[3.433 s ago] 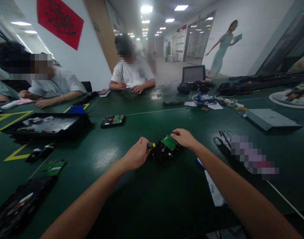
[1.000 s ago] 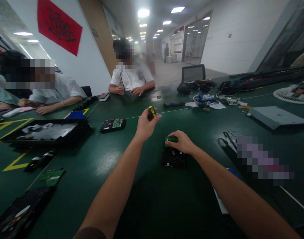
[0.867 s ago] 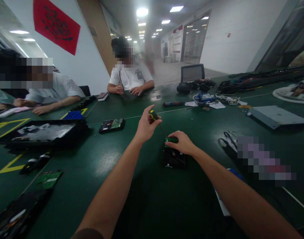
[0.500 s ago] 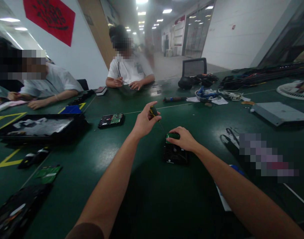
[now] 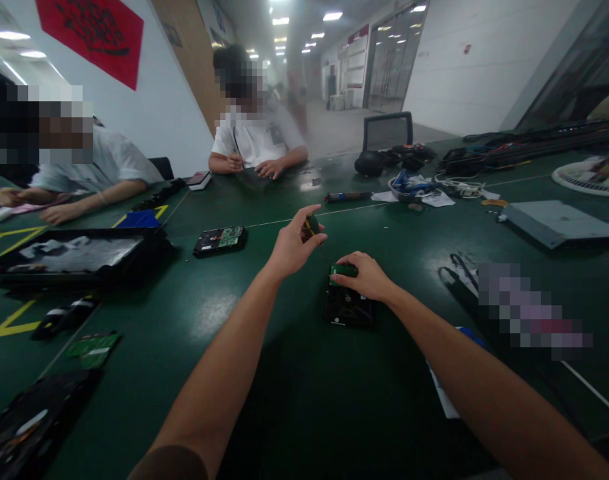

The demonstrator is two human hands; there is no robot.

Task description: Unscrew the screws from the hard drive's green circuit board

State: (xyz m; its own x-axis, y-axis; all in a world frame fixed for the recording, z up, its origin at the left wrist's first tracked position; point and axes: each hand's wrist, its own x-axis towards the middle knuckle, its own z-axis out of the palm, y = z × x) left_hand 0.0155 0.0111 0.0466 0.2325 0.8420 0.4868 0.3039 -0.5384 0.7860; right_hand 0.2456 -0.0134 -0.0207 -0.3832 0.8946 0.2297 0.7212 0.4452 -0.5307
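Note:
A black hard drive (image 5: 348, 308) with a green circuit board (image 5: 345, 271) at its far end lies flat on the dark green table in front of me. My right hand (image 5: 365, 275) grips the drive's far end, thumb across the board. Just left of and above it, my left hand (image 5: 298, 241) is closed around the black-and-yellow handle of a screwdriver (image 5: 312, 225). Its thin shaft slants down toward the drive's far left corner; whether the tip touches is too fine to tell. Another hard drive (image 5: 219, 241) with a green board sits farther left.
At left stands a black tray (image 5: 84, 253) with scraps in it. A loose green board (image 5: 95, 349) and a large black drive (image 5: 32, 420) lie nearer. A grey metal box (image 5: 559, 223) and a bowl of blue items (image 5: 413, 185) are at right. Two people (image 5: 257, 143) sit across the table.
The whole view has shifted slightly. The screwdriver handle looks a little more upright in my left hand. My right hand keeps its grip on the hard drive.

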